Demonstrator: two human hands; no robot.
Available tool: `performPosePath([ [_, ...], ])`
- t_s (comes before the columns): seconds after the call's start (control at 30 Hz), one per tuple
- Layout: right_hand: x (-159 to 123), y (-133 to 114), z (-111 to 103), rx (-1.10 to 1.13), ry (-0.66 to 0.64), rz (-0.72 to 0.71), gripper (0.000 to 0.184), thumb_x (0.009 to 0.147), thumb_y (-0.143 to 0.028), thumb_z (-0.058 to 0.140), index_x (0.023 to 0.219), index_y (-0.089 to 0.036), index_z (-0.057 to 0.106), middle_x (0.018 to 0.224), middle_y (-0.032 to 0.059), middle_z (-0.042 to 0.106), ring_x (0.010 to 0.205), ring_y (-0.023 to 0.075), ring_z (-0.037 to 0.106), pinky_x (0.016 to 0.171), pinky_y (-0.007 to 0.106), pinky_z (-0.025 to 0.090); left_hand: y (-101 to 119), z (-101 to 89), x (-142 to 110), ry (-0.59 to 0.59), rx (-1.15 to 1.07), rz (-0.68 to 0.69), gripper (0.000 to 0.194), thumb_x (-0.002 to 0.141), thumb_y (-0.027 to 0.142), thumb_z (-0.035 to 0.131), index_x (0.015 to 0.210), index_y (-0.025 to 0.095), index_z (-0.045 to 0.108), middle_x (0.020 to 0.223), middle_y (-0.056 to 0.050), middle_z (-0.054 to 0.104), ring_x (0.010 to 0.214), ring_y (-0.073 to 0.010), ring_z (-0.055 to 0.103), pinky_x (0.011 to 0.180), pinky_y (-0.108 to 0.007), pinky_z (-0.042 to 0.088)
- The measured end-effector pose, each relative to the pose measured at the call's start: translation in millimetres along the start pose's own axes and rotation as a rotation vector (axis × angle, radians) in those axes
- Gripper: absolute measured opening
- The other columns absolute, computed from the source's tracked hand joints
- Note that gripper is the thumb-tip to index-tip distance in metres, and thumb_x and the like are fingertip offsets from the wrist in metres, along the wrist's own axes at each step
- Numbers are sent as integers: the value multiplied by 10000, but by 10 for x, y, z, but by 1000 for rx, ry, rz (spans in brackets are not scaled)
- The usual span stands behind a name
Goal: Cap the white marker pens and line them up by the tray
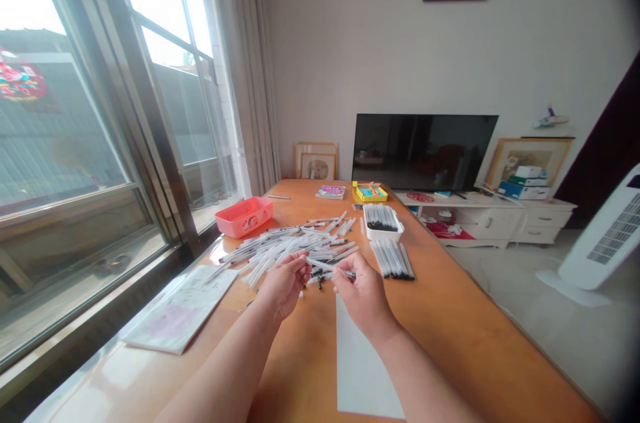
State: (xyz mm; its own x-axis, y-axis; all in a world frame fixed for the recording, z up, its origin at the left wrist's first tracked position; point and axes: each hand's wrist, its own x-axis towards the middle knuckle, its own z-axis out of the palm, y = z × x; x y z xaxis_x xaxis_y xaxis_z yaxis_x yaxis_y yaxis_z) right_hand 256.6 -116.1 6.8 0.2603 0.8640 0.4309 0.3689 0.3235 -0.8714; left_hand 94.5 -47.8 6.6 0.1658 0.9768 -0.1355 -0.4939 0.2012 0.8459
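Between my two hands a slim translucent pen (320,264) with a dark end is held up over the table. My left hand (289,283) pinches its left end, fingers closed. Around the dark right end, the fingers of my right hand (361,286) are closed. Behind them spreads a loose pile of clear pen barrels and pen parts (280,246), with small black pieces (320,280) near my fingers. To the right, a row of pens with black ends (393,259) lies side by side. More pens stand in a white box (385,235) just beyond that row.
A red plastic basket (245,218) sits at the left edge. A notebook (183,310) lies front left, and a white paper sheet (365,370) lies under my right forearm. Farther back are a colourful booklet (331,192) and a yellow box (370,193) on the wooden table (450,343).
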Motion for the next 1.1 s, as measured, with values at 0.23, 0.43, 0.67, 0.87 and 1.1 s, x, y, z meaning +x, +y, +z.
performPosePath([
  [0.23, -34, 80, 73, -84, -168, -26, 173, 874, -297, 596, 1006, -201, 653, 601, -46, 566, 542, 138, 502, 525, 229, 360, 25, 5, -4, 7, 22, 23, 198, 848, 87, 678, 1043, 119, 676, 825, -64, 686, 629, -94, 618, 608, -184, 522],
  [0.43, -78, 19, 134, -209, -201, -75, 270, 907, -260, 556, 1109, -222, 732, 834, 41, 755, 708, 184, 671, 633, 249, 460, -69, -6, 26, 27, -28, -4, 159, 927, 141, 624, 1085, 127, 634, 900, -116, 734, 662, -111, 667, 653, -206, 553],
  [0.67, -114, -63, 197, -383, -168, -95, 269, 894, -207, 559, 1090, -215, 743, 863, 65, 779, 782, 218, 724, 675, 258, 474, -93, 19, -29, 70, -48, 17, 178, 926, 129, 635, 1104, 137, 619, 897, -102, 740, 728, -122, 708, 669, -195, 562],
  [0.87, -107, -22, 217, -360, -154, -127, 282, 903, -182, 538, 1098, -203, 741, 922, 84, 789, 851, 238, 747, 729, 272, 497, -51, 78, -106, 70, -46, 25, 192, 910, 153, 672, 1098, 145, 636, 903, -91, 745, 729, -122, 710, 649, -186, 556],
  [1.1, -105, 24, 204, -269, -150, -134, 272, 888, -171, 542, 1069, -207, 741, 902, 68, 786, 862, 226, 744, 763, 270, 505, -78, 60, -101, 49, -32, 23, 209, 884, 166, 710, 1083, 152, 649, 927, -104, 755, 709, -115, 691, 664, -195, 558],
])
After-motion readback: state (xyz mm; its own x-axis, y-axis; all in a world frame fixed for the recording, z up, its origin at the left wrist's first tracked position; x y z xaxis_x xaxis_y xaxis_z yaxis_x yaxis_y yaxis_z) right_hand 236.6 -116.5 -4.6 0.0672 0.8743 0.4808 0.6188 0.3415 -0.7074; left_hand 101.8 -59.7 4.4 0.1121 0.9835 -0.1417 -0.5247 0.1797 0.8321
